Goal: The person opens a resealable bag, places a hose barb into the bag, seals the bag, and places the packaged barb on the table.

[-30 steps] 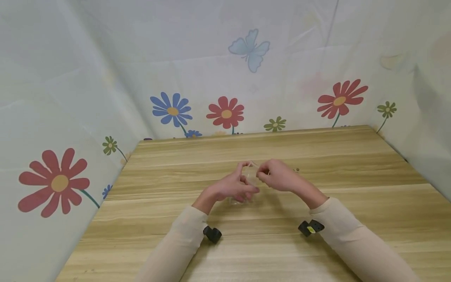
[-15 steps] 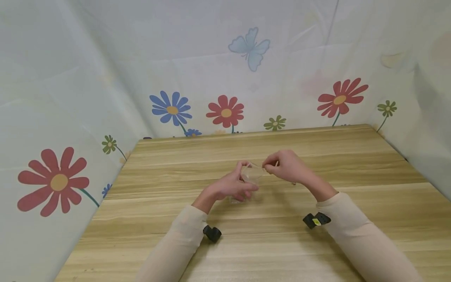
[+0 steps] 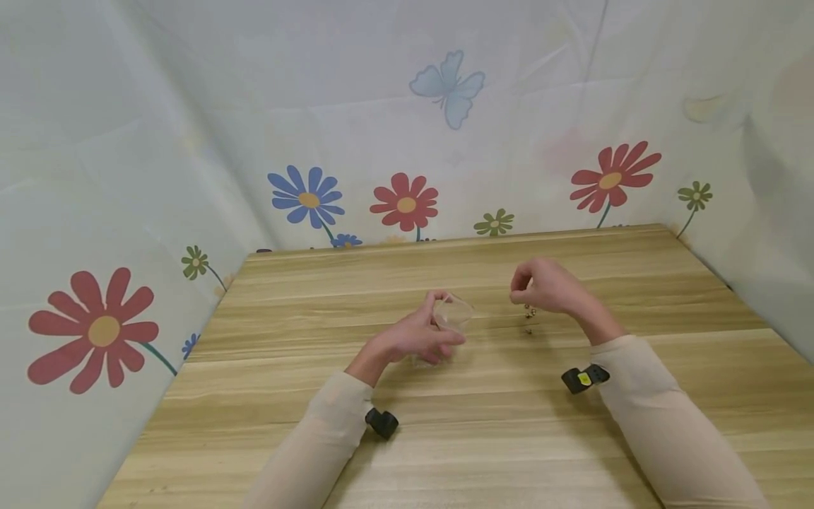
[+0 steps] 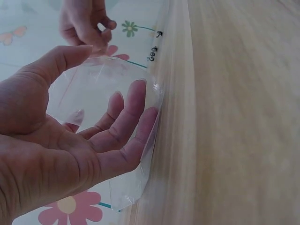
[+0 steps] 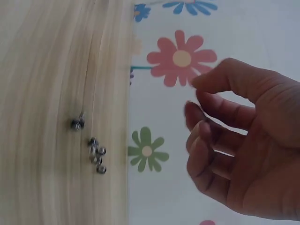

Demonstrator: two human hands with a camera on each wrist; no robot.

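Note:
My left hand (image 3: 422, 336) holds a clear plastic container (image 3: 453, 314) with an angular mouth, its fingers and thumb curved around the wall. In the left wrist view, the transparent wall (image 4: 126, 187) shows below the fingers. Off to the right, my right hand (image 3: 547, 285) is above several small, round, shiny metal pieces (image 3: 529, 316) on the table. The right wrist view shows that hand's fingers (image 5: 199, 147) curled and the thumb tip close to the index fingertip, with nothing visible between them. The metal pieces (image 5: 97, 157) lie in a loose group there, apart from the hand.
The wood-grain table (image 3: 318, 304) reaches back to a pale curtain (image 3: 356, 127) printed with flowers and a butterfly. Similar cloth hangs along both sides. A black wrist camera (image 3: 382, 423) sits at the left cuff, another black camera (image 3: 585, 378) at the right.
My right hand has moved from the container's mouth to the right and slightly away, uncovering the metal pieces below it. The left hand and the container have stayed almost in place.

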